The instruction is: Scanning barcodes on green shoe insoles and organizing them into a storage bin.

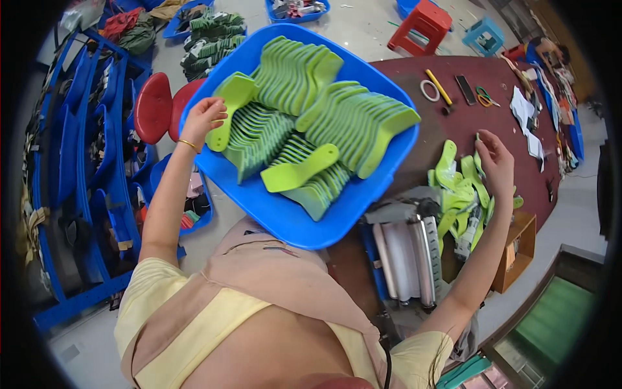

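The left hand [206, 119] is hovering at the left edge of the blue tub [295, 236], fingers half curled over a loose green piece [237, 91]; whether they are touching or gripping it, one cannot tell. The right hand [496, 155] is reaching over the dark red surface [433, 139], fingers bent above a loose pile of green pieces [461, 194]; a bit of green is showing at the fingertips, but a firm hold cannot be made out.

Inside the tub, stacked green pieces [295, 71] are nesting in rows, and a single green piece [295, 174] is lying across the rows nearest the person. The pile is sitting toward the surface's right edge, between a roller machine [405, 256] and a wooden box [518, 249].

Each piece is looking thin, light and fairly stiff, probably smooth enough to slide against its neighbours and unlikely to be fragile. The narrow end with the small holes is offering the best pinch; the broad end is nesting tightly in the rows, so grasping there would probably be dragging several at once.
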Demonstrator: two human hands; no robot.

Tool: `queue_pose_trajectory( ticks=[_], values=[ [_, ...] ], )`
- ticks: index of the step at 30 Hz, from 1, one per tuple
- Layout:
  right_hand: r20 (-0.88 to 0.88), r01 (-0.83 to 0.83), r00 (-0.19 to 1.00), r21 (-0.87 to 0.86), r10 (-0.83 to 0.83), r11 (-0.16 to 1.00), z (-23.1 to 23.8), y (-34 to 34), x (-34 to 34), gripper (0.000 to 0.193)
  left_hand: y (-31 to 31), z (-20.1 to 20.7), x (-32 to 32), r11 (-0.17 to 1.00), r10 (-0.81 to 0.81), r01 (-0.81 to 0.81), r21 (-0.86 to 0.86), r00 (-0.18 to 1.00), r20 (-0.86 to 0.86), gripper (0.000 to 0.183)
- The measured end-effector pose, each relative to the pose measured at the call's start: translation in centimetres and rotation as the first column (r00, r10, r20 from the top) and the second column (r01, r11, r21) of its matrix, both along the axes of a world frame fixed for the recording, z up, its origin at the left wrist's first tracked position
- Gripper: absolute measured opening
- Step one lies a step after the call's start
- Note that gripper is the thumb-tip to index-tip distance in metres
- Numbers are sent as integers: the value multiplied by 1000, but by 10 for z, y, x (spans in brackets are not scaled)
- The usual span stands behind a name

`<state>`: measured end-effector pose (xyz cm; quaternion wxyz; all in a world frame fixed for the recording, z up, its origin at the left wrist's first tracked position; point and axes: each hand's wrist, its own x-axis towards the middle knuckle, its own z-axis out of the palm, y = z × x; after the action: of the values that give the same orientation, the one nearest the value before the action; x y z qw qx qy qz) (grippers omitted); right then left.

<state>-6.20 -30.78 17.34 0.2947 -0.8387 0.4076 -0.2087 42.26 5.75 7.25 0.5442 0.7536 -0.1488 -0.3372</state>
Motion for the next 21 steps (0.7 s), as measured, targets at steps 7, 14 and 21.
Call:
queue_pose_trajectory(
  ticks=[7,14,21],
  values=[
    [-120,-221,968,-8,219,975,-8,104,180,33,32,-64,111,941,-292,148,303,806,515,44],
    [-220,-465,848,126,482,876,-93,173,367,35,22,-72,121,744,-638,344,573,621,456,71],
    [-229,-576,780,100,582,812,-121,248,396,36,17,-60,147,812,-569,476,338,513,643,70]
  ],
)
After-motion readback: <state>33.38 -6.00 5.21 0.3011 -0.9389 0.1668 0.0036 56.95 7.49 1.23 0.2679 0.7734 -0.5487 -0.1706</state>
